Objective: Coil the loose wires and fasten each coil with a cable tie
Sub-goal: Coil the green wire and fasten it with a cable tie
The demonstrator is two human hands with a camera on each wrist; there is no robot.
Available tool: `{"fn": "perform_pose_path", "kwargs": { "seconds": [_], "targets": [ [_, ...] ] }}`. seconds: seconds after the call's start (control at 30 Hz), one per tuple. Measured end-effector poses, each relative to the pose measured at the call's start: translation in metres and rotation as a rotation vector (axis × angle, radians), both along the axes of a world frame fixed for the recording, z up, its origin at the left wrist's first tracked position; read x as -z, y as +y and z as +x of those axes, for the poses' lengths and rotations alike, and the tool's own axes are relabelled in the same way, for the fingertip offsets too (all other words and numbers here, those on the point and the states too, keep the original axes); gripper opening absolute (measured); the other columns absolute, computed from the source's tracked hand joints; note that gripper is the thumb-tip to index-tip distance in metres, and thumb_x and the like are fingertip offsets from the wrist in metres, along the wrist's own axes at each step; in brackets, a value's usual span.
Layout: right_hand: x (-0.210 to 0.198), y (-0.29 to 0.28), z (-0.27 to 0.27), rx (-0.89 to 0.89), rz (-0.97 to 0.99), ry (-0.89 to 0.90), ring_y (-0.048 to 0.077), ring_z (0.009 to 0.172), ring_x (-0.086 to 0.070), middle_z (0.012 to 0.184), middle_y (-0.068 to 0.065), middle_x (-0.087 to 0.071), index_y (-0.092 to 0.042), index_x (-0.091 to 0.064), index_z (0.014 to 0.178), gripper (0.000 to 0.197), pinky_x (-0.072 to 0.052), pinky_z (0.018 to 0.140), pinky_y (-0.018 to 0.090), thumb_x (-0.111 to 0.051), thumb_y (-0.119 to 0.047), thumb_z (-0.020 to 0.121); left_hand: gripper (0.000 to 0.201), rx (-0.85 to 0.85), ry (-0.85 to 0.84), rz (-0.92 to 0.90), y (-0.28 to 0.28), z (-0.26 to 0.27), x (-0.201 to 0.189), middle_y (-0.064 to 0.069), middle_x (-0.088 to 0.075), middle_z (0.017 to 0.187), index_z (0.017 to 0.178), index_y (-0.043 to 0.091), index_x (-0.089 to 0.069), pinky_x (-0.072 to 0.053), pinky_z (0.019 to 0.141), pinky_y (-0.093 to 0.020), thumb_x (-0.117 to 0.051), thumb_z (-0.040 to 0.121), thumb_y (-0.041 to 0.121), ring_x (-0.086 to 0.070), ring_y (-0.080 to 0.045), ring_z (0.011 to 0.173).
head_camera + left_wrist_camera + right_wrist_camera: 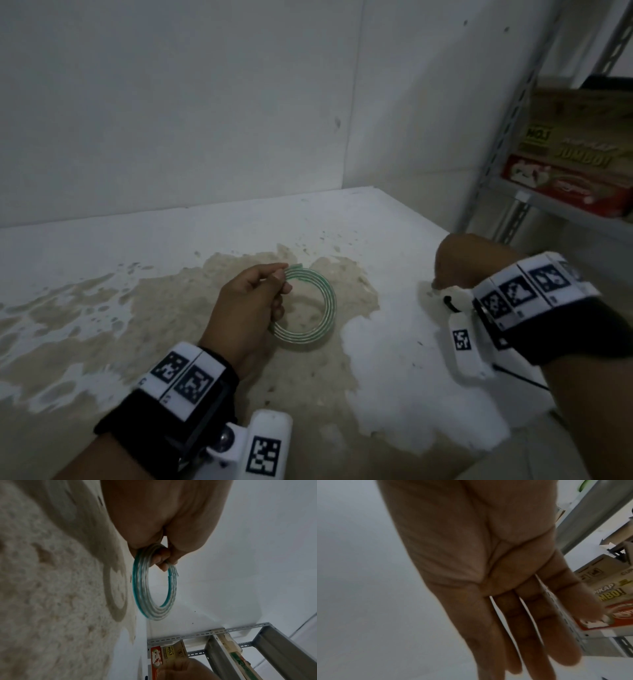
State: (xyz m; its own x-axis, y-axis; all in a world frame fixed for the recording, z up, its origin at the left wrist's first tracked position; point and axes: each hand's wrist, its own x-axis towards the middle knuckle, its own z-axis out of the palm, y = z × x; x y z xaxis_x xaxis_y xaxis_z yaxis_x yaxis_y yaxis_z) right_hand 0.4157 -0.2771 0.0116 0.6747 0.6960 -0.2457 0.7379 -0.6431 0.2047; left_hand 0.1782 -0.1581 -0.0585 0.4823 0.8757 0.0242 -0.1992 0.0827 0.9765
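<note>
A round coil of clear and green wire (317,308) hangs just above the worn white table (171,260). My left hand (253,301) pinches the coil's left side between thumb and fingers, and a short wire end sticks out near the thumb. The left wrist view shows the same coil (150,595) dangling from those fingers (163,559), with its shadow on the table. My right hand (459,260) hovers at the table's right edge, apart from the coil. Its fingers (530,635) are straight and hold nothing. No cable tie shows.
A metal shelf rack (507,144) stands at the right, close to my right hand, with cardboard boxes (579,154) on it. White walls close the back and the right corner. The table top has a large patch of worn brownish paint (164,315).
</note>
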Motion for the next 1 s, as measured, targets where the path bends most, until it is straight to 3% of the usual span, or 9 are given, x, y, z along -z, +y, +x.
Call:
{"fn": "perform_pose_path", "kwargs": {
  "seconds": [0.07, 0.2, 0.3, 0.4, 0.5, 0.6, 0.7, 0.8, 1.0],
  "targets": [
    [0.01, -0.002, 0.011, -0.006, -0.098, -0.075, 0.009, 0.062, -0.048, 0.076, -0.001, -0.056, -0.009, -0.059, 0.074, 0.03, -0.041, 0.059, 0.022, -0.068, -0.036, 0.083, 0.017, 0.021, -0.014, -0.012, -0.001, -0.002, 0.001, 0.0, -0.057, 0.066, 0.095, 0.009, -0.066, -0.038, 0.045, -0.018, -0.048, 0.096, 0.007, -0.041, -0.006, 0.045],
    [0.034, -0.012, 0.025, -0.061, -0.135, -0.2, 0.019, 0.118, -0.053, 0.132, 0.009, -0.055, -0.009, -0.055, 0.128, 0.049, -0.041, 0.097, 0.031, -0.059, -0.038, 0.089, 0.019, 0.044, -0.089, -0.099, 0.001, -0.007, 0.0, -0.005, -0.053, 0.071, 0.095, 0.005, -0.062, -0.036, 0.043, -0.017, -0.044, 0.098, 0.005, -0.039, -0.006, 0.046],
    [0.035, -0.013, 0.021, -0.079, -0.123, -0.196, 0.02, 0.131, -0.043, 0.131, 0.008, -0.05, -0.007, -0.044, 0.137, 0.048, -0.033, 0.106, 0.031, -0.047, -0.032, 0.097, 0.022, 0.059, -0.162, -0.181, 0.004, -0.009, 0.0, -0.005, -0.052, 0.069, 0.094, 0.003, -0.061, -0.035, 0.041, -0.017, -0.04, 0.098, 0.005, -0.037, -0.006, 0.045],
    [0.029, -0.004, 0.011, -0.143, -0.171, -0.218, 0.018, 0.118, -0.05, 0.12, 0.004, -0.052, -0.015, -0.05, 0.127, 0.034, -0.039, 0.097, 0.028, -0.043, -0.032, 0.098, 0.021, 0.059, -0.241, -0.271, 0.008, -0.012, 0.001, -0.006, -0.054, 0.067, 0.094, 0.003, -0.062, -0.036, 0.04, -0.017, -0.042, 0.096, 0.008, -0.038, -0.007, 0.044],
    [0.008, 0.019, -0.011, -0.157, -0.034, -0.172, 0.018, 0.084, -0.054, 0.095, 0.003, -0.054, -0.008, -0.061, 0.11, 0.027, -0.043, 0.066, 0.021, -0.05, -0.027, 0.094, 0.019, 0.038, -0.303, -0.337, 0.015, -0.016, -0.002, -0.006, -0.056, 0.066, 0.097, 0.002, -0.063, -0.036, 0.04, -0.017, -0.046, 0.095, 0.01, -0.04, -0.007, 0.043],
    [-0.015, 0.037, -0.047, -0.306, 0.413, 0.092, 0.013, 0.068, -0.054, 0.085, 0.001, -0.059, -0.008, -0.063, 0.091, 0.018, -0.035, 0.051, 0.02, -0.054, -0.025, 0.093, 0.019, 0.002, -0.35, -0.372, 0.025, -0.025, -0.007, -0.006, -0.056, 0.065, 0.102, 0.001, -0.062, -0.037, 0.04, -0.017, -0.048, 0.095, 0.012, -0.04, -0.007, 0.042],
    [-0.029, 0.045, -0.092, -0.368, 0.905, 0.706, 0.013, 0.067, -0.066, 0.081, 0.005, -0.07, -0.007, -0.061, 0.08, 0.011, -0.052, 0.061, 0.022, -0.06, -0.014, 0.089, 0.015, -0.074, -0.372, -0.385, 0.037, -0.034, -0.01, -0.006, -0.057, 0.065, 0.095, 0.004, -0.063, -0.036, 0.04, -0.017, -0.05, 0.094, 0.012, -0.04, -0.007, 0.041],
    [-0.032, 0.054, -0.125, -0.437, 1.026, 1.149, 0.025, 0.065, -0.064, 0.079, 0.02, -0.066, -0.008, -0.061, 0.068, 0.022, -0.056, 0.065, 0.034, -0.055, 0.002, 0.087, 0.015, -0.158, -0.383, -0.38, 0.048, -0.042, -0.012, -0.006, -0.057, 0.064, 0.088, 0.005, -0.064, -0.035, 0.04, -0.018, -0.052, 0.093, 0.011, -0.041, -0.007, 0.041],
    [-0.015, 0.083, -0.149, -0.434, 0.775, 1.018, 0.022, 0.055, -0.062, 0.066, 0.019, -0.067, -0.002, -0.063, 0.07, 0.016, -0.056, 0.063, 0.038, -0.057, -0.006, 0.084, 0.018, -0.3, -0.406, -0.416, 0.064, -0.05, -0.006, -0.003, -0.05, 0.065, 0.104, 0.002, -0.066, -0.035, 0.038, -0.017, -0.056, 0.091, 0.011, -0.04, -0.007, 0.044]
  ]
}}
